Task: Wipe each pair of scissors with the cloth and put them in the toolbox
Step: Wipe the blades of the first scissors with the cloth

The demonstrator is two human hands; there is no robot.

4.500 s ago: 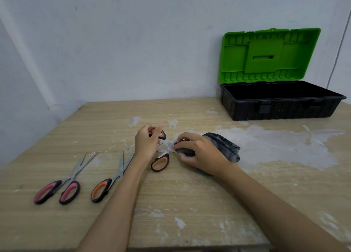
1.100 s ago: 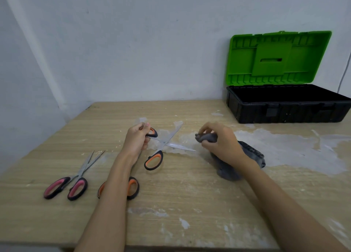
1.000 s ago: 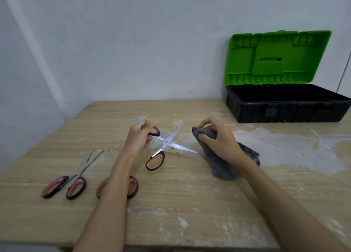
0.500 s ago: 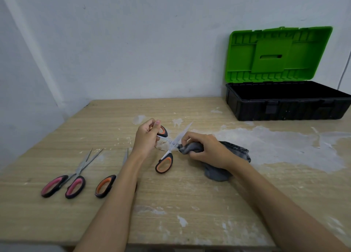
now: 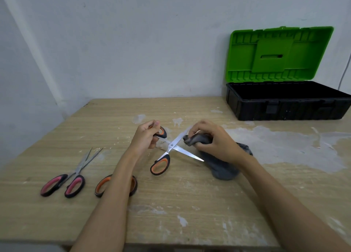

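Observation:
My left hand grips the upper handle of the orange-and-black scissors, whose blades are spread wide open above the table. My right hand grips a bunched part of the dark grey cloth against the upper blade; the rest of the cloth lies on the table. A pink-handled pair of scissors lies at the left. Another orange-handled pair lies beside it, partly hidden by my left forearm. The black toolbox stands open at the back right with its green lid raised.
The wooden table has white stains, with a large patch at the right. A white wall runs right behind the table and toolbox. A thin cable hangs down the wall at the far right.
My right hand with the cloth has moved from the lower blade up to the upper blade. My left hand keeps hold of the handle, and the blades have stayed spread.

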